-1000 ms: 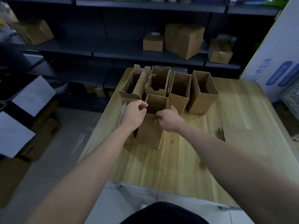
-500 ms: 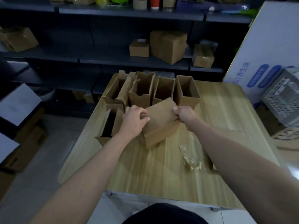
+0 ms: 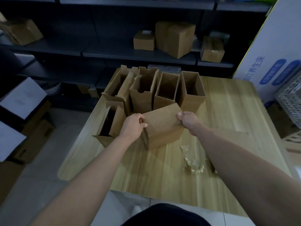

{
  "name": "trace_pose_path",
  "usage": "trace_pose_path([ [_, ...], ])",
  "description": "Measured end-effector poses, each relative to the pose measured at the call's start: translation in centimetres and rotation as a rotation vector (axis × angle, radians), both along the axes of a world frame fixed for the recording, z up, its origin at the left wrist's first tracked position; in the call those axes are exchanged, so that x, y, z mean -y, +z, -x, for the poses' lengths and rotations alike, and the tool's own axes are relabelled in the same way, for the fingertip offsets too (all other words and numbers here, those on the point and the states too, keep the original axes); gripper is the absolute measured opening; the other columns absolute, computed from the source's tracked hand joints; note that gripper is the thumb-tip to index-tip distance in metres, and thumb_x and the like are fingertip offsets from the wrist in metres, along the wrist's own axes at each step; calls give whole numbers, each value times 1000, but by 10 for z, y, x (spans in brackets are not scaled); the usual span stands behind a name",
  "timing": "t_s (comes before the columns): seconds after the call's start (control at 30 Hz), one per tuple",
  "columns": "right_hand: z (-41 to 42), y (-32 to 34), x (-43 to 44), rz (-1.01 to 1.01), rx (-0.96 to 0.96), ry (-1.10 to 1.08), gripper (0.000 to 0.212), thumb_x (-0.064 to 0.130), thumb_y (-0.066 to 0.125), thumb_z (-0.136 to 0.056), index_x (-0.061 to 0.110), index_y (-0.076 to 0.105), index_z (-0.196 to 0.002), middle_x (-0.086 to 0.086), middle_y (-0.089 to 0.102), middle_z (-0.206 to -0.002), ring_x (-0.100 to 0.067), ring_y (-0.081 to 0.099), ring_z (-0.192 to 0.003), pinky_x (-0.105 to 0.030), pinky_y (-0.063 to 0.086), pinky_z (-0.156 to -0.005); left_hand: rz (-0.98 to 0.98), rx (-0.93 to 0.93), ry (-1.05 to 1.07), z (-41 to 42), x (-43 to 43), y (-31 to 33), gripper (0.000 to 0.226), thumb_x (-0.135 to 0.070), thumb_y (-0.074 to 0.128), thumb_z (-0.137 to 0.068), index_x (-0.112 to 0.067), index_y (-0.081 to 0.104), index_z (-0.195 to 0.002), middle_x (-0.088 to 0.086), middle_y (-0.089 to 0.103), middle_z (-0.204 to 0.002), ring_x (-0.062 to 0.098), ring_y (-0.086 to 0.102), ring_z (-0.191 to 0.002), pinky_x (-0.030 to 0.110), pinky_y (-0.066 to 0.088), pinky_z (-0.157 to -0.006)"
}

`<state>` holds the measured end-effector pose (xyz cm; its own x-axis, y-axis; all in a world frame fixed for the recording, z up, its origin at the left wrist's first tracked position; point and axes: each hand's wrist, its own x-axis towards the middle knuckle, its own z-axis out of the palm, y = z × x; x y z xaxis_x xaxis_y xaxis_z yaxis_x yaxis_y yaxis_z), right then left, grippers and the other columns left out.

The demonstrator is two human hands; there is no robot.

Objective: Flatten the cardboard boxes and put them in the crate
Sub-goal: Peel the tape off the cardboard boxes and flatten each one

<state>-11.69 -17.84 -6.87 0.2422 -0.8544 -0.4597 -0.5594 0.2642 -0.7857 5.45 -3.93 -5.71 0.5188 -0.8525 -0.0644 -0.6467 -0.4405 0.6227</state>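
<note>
Box, frame centre, low over the table, tipped on its side; its long axis runs from lower left to upper right. The left hand grips its left edge; the right hand pinches its upper right corner. Open boxes stand just behind and to the left. Bare table lies below, beside a tape scrap. The crate sits at the right edge. One second earlier the box stood upright.

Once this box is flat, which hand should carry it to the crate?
Right, probably. The right hand grips the box at its right end, and the grey crate stands beyond the table's right edge. The left hand, gripping the opposite end, would have to reach across.
</note>
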Motion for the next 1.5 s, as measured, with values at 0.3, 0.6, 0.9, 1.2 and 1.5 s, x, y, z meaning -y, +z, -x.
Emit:
trace_pose_path([
  [0.3, -9, -5, 9, 36, -41, -15, 48, 31, 46, -99, 5, 41, -140, -11, 53, -130, -28, 49, -118, -37, 38, -96, 2, 54, 13, -2, 9, -2, 16, -21, 65, -86, -16, 65, -101, -1, 61, -104, 6, 52, -84, 18, 38, -71],
  [0.6, -8, -3, 13, 16, -23, -48, 40, 30, 50, -97, 5, 53, -128, -7, 58, -109, -23, 51, -98, -34, 39, -82, -92, -372, -218, -4, 5, -7, 90, -43, 85, -61, -28, 26, -127, -5, 25, -135, 12, 34, -120, 32, 39, -99],
  [0.9, -9, 16, 25, -148, 129, -217, 28, 25, 58, -93, 7, 52, -113, -9, 60, -99, -24, 59, -86, -41, 50, -83, 70, -590, -163, -11, 12, -4, 102, -48, 78, -58, -36, 17, -138, 1, 25, -140, 18, 33, -123, 31, 37, -96],
  [1.2, 7, 27, 21, -121, 181, -109, 73, 61, 60, -80, 8, 50, -128, -6, 57, -123, -27, 54, -112, -45, 42, -100, 52, -931, 154, -15, 18, -6, 77, -54, 68, -73, -25, 32, -135, 10, 49, -127, 27, 53, -106, 44, 50, -82],
  [1.5, 35, 55, 6, -305, 293, 313, 60, 48, 78, -63, 17, 61, -112, -9, 65, -110, -29, 61, -103, -42, 53, -77, -266, -1357, 523, -18, 20, 1, 56, -56, 57, -77, -10, 53, -109, 22, 57, -111, 43, 54, -100, 56, 49, -72],
])
